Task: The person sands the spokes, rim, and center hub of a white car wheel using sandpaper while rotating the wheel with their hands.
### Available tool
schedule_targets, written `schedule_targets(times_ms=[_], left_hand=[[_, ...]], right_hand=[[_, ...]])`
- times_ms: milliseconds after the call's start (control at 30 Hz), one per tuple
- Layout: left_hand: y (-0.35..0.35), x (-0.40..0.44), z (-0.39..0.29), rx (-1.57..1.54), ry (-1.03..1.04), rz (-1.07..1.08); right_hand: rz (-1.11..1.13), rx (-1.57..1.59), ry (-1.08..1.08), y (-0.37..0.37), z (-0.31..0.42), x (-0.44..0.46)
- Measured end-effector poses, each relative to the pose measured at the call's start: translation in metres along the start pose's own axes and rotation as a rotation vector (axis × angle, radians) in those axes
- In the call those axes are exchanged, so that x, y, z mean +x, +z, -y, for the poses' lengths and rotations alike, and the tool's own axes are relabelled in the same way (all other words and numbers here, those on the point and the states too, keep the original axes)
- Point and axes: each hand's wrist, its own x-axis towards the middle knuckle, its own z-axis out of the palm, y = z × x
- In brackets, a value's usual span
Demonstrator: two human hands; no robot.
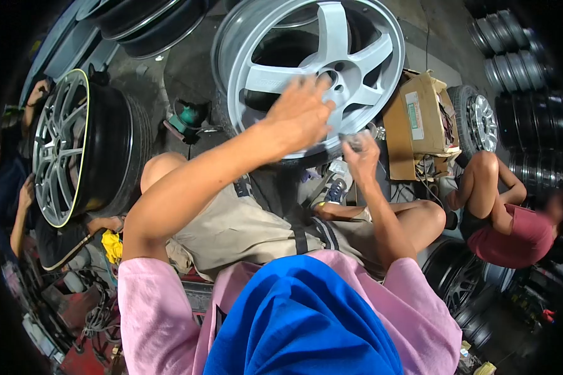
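Note:
A large pale grey wheel rim (333, 34) with broad spokes stands in front of me, tilted with its face toward me. My left hand (299, 114) is over its lower left spokes, near the hub. The fingers are stretched out and somewhat blurred, with nothing visible in them. At the rim's lower right edge, my right hand (363, 156) is closed, thumb and fingers drawn together. A small dark grey piece shows at its fingertips, too unclear to name. Whether the left hand touches the spokes I cannot tell.
An open cardboard box (413, 122) stands right of the rim. Another person works at a multi-spoke wheel (59, 150) on the left. At right sits a person in a red shirt (513, 234), near stacked rims (532, 122). A green tool (191, 115) lies on the floor.

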Motion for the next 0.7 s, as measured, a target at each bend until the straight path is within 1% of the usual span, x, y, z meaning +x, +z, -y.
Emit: schedule_targets(times_ms=[33, 67, 133, 167, 200, 233, 267, 300, 333, 367, 433, 467, 533, 567, 600, 633, 667, 700], left_hand=[[-0.002, -0.001, -0.009, -0.217, 0.063, -0.041], [-0.004, -0.002, -0.018, -0.433, 0.007, 0.179], [0.013, -0.007, -0.027, -0.349, 0.049, 0.336], [0.019, -0.006, -0.027, -0.352, 0.045, 0.332], [0.024, -0.005, -0.027, -0.253, 0.026, 0.439], [0.029, -0.003, -0.028, -0.152, 0.007, 0.544], [0.035, 0.001, -0.028, -0.152, 0.003, 0.539], [0.043, 0.007, -0.027, -0.036, -0.037, 0.500], [0.053, 0.013, -0.025, 0.080, -0.077, 0.463], [0.066, 0.021, -0.022, 0.081, -0.077, 0.464], [0.085, 0.037, -0.017, 0.115, -0.283, 0.493], [0.088, 0.042, -0.016, 0.115, -0.282, 0.491], [0.085, 0.050, -0.016, 0.190, -0.212, 0.590], [0.084, 0.052, -0.015, 0.189, -0.210, 0.591], [0.083, 0.055, -0.012, 0.063, -0.210, 0.496], [0.083, 0.057, -0.010, -0.064, -0.210, 0.402], [0.084, 0.061, -0.003, -0.067, -0.210, 0.403], [0.078, 0.064, 0.006, -0.274, -0.265, 0.253]], right_hand=[[-0.036, -0.030, -0.008, -0.006, -0.005, 0.010], [-0.069, -0.061, -0.014, -0.011, -0.009, 0.016], [-0.094, -0.045, 0.003, -0.017, -0.007, 0.022], [-0.120, -0.026, 0.014, -0.018, -0.006, 0.025], [-0.116, -0.027, 0.006, -0.016, -0.005, 0.024], [-0.102, 0.044, 0.056, -0.012, -0.005, 0.020], [-0.089, 0.116, 0.107, -0.008, -0.007, 0.016], [-0.088, -0.009, -0.034, -0.005, -0.011, 0.014], [-0.088, -0.008, -0.035, -0.003, -0.010, 0.013], [-0.065, -0.018, -0.032, -0.001, -0.008, 0.010], [-0.020, -0.028, -0.022, -0.002, -0.004, 0.004], [-0.022, -0.029, -0.022, -0.003, -0.006, 0.002], [0.000, 0.006, -0.018, -0.002, -0.014, -0.002], [0.027, -0.043, -0.041, -0.004, -0.020, -0.003], [0.027, -0.045, -0.039, -0.006, -0.025, -0.004], [0.130, 0.038, 0.160, -0.008, -0.030, -0.004], [0.234, 0.123, 0.358, -0.009, -0.034, -0.006], [0.290, 0.136, 0.517, -0.018, -0.013, -0.001]])
